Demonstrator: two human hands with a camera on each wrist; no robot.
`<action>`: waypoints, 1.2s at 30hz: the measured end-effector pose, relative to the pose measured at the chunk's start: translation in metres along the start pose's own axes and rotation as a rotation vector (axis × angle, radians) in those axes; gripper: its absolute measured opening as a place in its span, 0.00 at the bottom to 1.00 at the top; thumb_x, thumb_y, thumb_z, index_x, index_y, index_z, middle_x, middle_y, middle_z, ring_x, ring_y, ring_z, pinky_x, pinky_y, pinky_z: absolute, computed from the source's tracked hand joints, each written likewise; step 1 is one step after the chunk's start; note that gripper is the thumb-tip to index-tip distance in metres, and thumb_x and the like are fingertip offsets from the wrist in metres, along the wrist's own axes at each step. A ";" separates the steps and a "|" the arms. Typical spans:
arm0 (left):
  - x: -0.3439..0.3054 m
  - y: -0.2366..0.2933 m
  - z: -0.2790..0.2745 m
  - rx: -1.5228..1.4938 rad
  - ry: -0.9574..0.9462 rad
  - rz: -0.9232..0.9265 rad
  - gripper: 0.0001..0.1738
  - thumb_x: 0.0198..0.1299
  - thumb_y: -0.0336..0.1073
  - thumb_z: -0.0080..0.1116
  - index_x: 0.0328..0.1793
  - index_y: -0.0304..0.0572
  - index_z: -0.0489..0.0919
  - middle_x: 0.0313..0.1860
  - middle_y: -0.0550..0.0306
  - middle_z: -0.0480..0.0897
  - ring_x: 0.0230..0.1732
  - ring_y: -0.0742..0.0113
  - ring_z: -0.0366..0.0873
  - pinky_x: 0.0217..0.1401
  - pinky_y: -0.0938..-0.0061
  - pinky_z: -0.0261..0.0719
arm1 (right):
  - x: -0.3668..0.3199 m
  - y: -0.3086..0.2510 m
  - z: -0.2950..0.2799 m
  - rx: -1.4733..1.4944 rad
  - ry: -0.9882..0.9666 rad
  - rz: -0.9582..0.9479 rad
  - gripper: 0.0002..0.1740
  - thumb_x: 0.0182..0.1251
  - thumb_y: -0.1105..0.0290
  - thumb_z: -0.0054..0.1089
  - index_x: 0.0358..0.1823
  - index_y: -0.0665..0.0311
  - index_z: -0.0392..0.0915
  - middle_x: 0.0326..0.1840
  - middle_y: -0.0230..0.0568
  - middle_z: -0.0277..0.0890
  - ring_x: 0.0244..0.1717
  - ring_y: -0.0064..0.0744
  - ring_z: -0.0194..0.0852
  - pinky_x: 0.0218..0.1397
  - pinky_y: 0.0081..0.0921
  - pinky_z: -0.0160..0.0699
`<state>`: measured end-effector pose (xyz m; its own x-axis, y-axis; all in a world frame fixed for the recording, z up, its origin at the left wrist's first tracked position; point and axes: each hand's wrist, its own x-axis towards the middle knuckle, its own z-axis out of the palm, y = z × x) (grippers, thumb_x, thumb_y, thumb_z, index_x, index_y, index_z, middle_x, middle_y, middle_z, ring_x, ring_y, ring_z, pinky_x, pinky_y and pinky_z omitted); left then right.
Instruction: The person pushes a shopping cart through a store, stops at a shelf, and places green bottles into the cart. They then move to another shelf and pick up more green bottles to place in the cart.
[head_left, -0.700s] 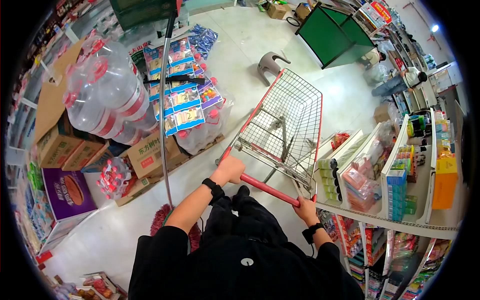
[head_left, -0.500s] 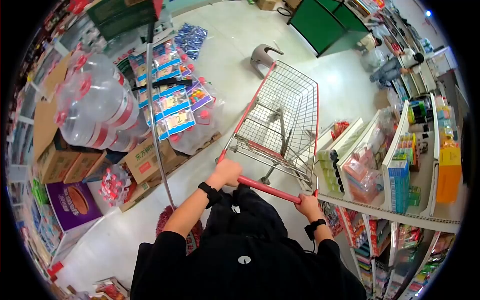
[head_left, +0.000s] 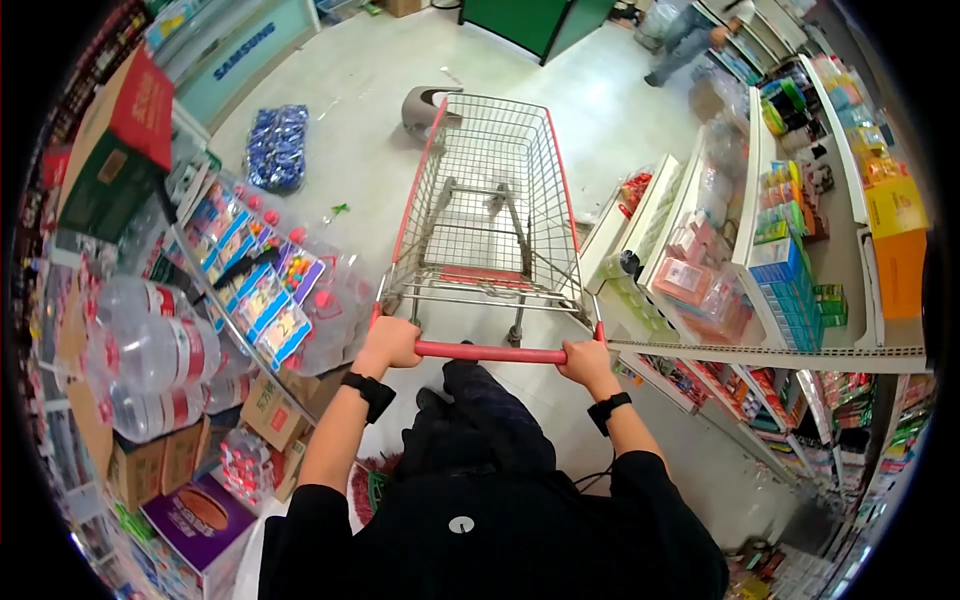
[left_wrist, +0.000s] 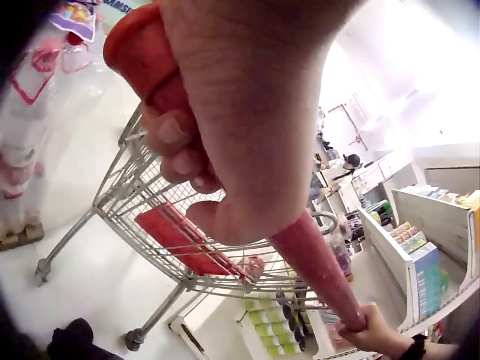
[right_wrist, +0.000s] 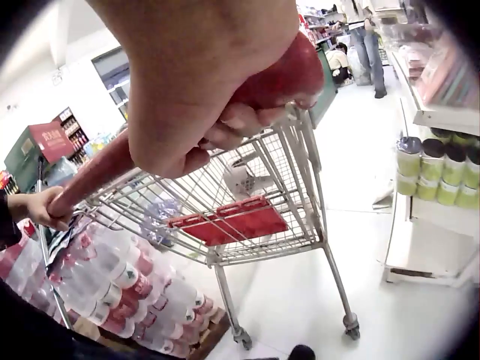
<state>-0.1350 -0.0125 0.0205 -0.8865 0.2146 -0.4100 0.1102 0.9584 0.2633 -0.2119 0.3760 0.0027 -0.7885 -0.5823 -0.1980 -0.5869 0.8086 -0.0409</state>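
Observation:
A wire shopping cart (head_left: 549, 292) with red edging stands in front of the person, its basket bare of goods. Both hands hold its red handlebar (head_left: 490, 352). My left hand (head_left: 392, 343) grips the left end, and in the left wrist view its fingers curl under the red bar. Toward the right end my right hand (head_left: 588, 364) has its fingers wrapped round the bar, as the right wrist view also shows. A red seat flap (right_wrist: 229, 220) hangs inside the wire frame at the near end of the cart.
A grey stool (head_left: 415, 112) stands by the cart's far left corner. Shelves with blue boxes (head_left: 788, 268) line the right side. Bottle packs (head_left: 160, 350), cartons and a long-handled mop (head_left: 230, 320) crowd the left. A person in jeans (head_left: 685, 38) is farther back.
The view has turned rightward: the cart now points nearly straight ahead, and the stool and bottle packs have shifted left in view. Both hands keep their hold on the handlebar.

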 end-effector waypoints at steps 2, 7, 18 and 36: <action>0.021 -0.013 -0.012 0.043 0.013 -0.006 0.13 0.39 0.45 0.59 0.28 0.47 0.85 0.26 0.50 0.83 0.32 0.50 0.83 0.38 0.58 0.80 | 0.022 0.004 -0.006 0.004 0.008 0.022 0.13 0.49 0.55 0.60 0.19 0.56 0.76 0.16 0.39 0.75 0.21 0.44 0.78 0.28 0.39 0.76; 0.062 -0.027 -0.020 0.121 0.133 -0.075 0.11 0.41 0.43 0.59 0.29 0.49 0.84 0.25 0.51 0.83 0.32 0.51 0.83 0.37 0.59 0.79 | 0.063 0.014 -0.022 0.035 -0.011 0.056 0.14 0.52 0.55 0.59 0.23 0.58 0.78 0.19 0.43 0.78 0.23 0.45 0.80 0.29 0.41 0.77; 0.075 -0.046 -0.024 0.077 0.133 0.084 0.11 0.44 0.43 0.59 0.28 0.47 0.83 0.25 0.49 0.82 0.30 0.51 0.82 0.35 0.57 0.79 | 0.051 -0.001 -0.011 0.065 0.019 0.152 0.12 0.50 0.56 0.59 0.24 0.56 0.76 0.18 0.40 0.77 0.22 0.44 0.79 0.27 0.40 0.76; -0.003 -0.050 0.008 0.066 -0.211 0.314 0.13 0.43 0.42 0.64 0.30 0.42 0.78 0.25 0.49 0.83 0.27 0.52 0.83 0.31 0.59 0.81 | -0.101 -0.129 0.029 0.233 -0.153 0.372 0.15 0.44 0.56 0.65 0.25 0.56 0.72 0.18 0.37 0.76 0.22 0.41 0.78 0.26 0.38 0.76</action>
<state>-0.1344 -0.0593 0.0017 -0.6933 0.5274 -0.4911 0.3966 0.8482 0.3510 -0.0506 0.3329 -0.0003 -0.8912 -0.2438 -0.3825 -0.1982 0.9678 -0.1551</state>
